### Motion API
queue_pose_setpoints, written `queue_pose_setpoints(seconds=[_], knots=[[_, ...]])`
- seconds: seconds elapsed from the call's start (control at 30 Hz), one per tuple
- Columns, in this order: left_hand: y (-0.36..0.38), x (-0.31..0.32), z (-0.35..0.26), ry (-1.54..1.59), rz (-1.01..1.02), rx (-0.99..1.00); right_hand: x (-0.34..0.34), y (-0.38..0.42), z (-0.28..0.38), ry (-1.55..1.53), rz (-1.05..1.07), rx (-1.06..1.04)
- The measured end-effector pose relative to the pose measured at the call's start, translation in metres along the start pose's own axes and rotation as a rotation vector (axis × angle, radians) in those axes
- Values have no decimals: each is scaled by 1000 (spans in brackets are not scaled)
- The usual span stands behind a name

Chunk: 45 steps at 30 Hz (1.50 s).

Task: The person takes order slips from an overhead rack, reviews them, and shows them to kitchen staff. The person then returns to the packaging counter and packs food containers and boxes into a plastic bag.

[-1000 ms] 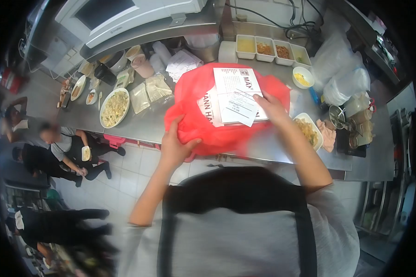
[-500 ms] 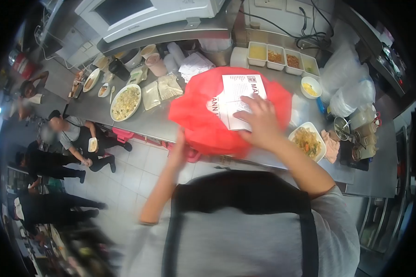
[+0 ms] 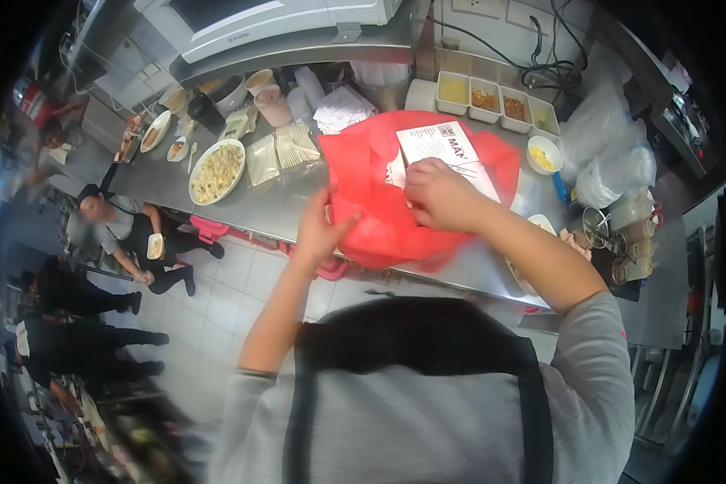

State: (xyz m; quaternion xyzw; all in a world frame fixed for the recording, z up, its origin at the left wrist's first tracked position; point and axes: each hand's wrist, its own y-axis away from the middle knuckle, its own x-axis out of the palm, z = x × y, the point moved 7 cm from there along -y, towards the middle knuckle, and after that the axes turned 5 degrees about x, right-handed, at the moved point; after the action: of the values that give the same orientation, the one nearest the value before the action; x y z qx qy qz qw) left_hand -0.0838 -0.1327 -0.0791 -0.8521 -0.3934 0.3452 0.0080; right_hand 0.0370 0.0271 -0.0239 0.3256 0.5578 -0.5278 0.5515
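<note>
A red fabric-like bag (image 3: 371, 194) lies bunched on the steel counter, with a white printed paper (image 3: 437, 139) on top of it. My left hand (image 3: 323, 230) is at the bag's left side, its thumb on the red material and its fingers along the edge. Over the bag's middle, my right hand (image 3: 444, 198) has its fingers curled in on the red material, beside the paper's lower edge. Part of the paper is hidden under that hand. My right forearm partly covers a white bowl of food (image 3: 542, 223) at the counter's front.
Left on the steel counter (image 3: 278, 206) are an oval plate of rice (image 3: 218, 173) and flat packets (image 3: 281, 155). White containers of toppings (image 3: 484, 101) line the back. Plastic bags (image 3: 609, 149) and a small bowl (image 3: 544, 155) stand right. Co-workers (image 3: 125, 230) are at the left.
My right hand has gone from lying flat on the paper to curled fingers on the red bag. My left hand has moved up onto its edge. The bag and paper have shifted slightly right.
</note>
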Motion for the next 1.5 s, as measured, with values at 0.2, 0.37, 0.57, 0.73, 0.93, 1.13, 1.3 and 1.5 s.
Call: queue_pose_setpoints(seconds=[0.2, 0.37, 0.57, 0.73, 0.93, 1.13, 1.3, 1.5], knots=[[-76, 19, 75, 976, -86, -220, 21, -30, 53, -212, -214, -49], [-101, 43, 73, 1217, 88, -312, 48, -73, 51, -700, -15, 75], [-119, 42, 76, 1196, 41, -305, 31, -68, 75, -116, 318, -253], [-124, 35, 68, 1164, 25, -251, 13, -45, 60, -415, 298, 143], [-25, -55, -37, 476, -33, 109, -86, 57, -38, 111, -463, 551], [-14, 22, -150, -607, 55, 536, -35, 85, -153, -446, -77, 974], [-66, 10, -76, -241, 173, 70, -124, 65, -160, -1407, -467, 751], [-84, -96, -128, 1032, -61, 202, -181, 34, -184, -1646, -530, 649]])
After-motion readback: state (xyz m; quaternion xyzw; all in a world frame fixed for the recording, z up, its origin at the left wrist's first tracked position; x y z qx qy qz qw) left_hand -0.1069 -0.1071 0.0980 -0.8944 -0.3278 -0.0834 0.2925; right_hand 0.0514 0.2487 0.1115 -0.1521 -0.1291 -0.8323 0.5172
